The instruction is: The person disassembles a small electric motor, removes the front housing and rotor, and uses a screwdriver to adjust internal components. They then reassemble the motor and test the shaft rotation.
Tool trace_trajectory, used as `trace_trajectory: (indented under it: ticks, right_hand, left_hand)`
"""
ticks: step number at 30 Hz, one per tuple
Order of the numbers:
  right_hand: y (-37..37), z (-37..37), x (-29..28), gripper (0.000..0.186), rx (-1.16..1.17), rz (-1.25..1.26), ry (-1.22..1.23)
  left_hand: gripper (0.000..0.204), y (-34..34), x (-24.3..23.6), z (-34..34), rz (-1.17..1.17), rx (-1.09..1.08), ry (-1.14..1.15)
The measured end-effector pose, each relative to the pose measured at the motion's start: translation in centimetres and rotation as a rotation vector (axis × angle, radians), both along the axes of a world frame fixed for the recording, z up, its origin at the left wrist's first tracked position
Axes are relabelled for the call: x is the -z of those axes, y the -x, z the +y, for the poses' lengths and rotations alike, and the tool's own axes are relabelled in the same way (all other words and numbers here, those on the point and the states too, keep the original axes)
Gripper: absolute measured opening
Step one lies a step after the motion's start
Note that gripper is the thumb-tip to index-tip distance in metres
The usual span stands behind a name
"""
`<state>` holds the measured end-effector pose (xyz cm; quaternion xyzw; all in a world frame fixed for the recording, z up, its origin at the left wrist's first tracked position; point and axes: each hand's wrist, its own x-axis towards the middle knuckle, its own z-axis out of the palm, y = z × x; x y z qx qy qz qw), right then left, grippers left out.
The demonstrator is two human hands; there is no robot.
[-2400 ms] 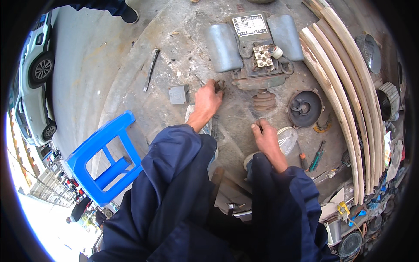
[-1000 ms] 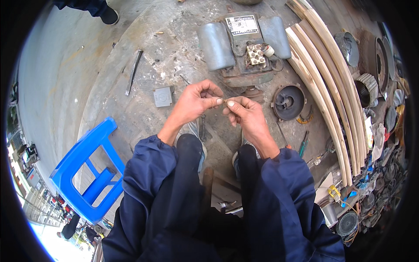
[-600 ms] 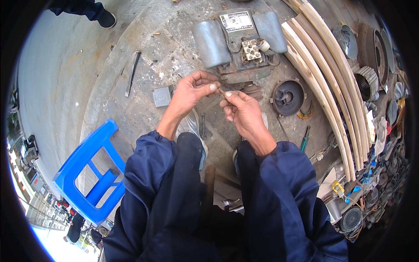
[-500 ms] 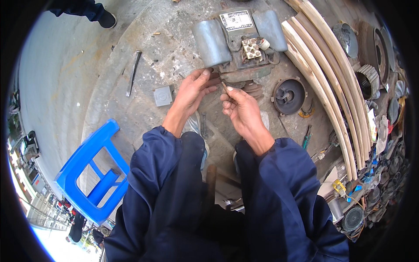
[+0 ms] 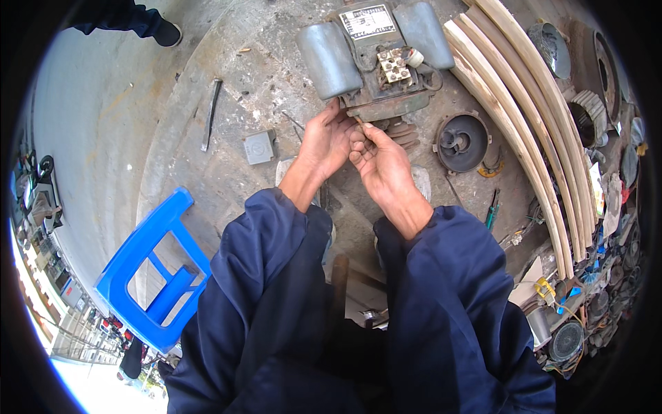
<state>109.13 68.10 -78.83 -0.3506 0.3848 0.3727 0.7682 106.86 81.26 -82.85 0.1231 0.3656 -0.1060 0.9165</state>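
The grimy metal motor point(image 5: 365, 53), flanked by smooth blue-grey cylinders point(image 5: 328, 62), lies just beyond the left hand point(image 5: 325, 143) and right hand point(image 5: 383, 163), which have moved up to its near rim point(image 5: 394, 108), bringing the work there. The left half-curls beside it; I can't see whether it grips anything. The right pinches a slim brown rod point(image 5: 358, 120), tip at the rim.

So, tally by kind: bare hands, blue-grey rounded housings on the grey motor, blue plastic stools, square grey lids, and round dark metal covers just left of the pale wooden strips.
Bare hands, left hand and right hand: 2
Blue-grey rounded housings: 2
Blue plastic stool: 1
Square grey lid: 1
Round dark metal cover: 1
Total: 7
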Motion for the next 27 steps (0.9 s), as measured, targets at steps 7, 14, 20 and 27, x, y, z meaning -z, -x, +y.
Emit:
trace_trajectory:
  ticks: [7, 14, 20, 27]
  right_hand:
    - [0.0, 0.9, 0.2, 0.016, 0.069, 0.061, -0.082]
    - [0.2, 1.8, 0.1, 0.014, 0.117, 0.034, -0.064]
    - [-0.3, 1.6, 0.5, 0.011, 0.178, 0.133, -0.202]
    - [-0.5, 1.8, 0.8, 0.011, 0.140, 0.144, -0.203]
  left_hand:
    - [0.057, 0.0, 0.0, 0.3, 0.019, 0.039, -0.037]
    - [0.052, 0.1, 0.0, 0.8, 0.002, 0.027, 0.024]
    - [0.052, 0.0, -0.6, 0.7, 0.040, -0.003, 0.073]
    - [0.056, 0.3, 0.3, 1.0, -0.007, 0.042, 0.033]
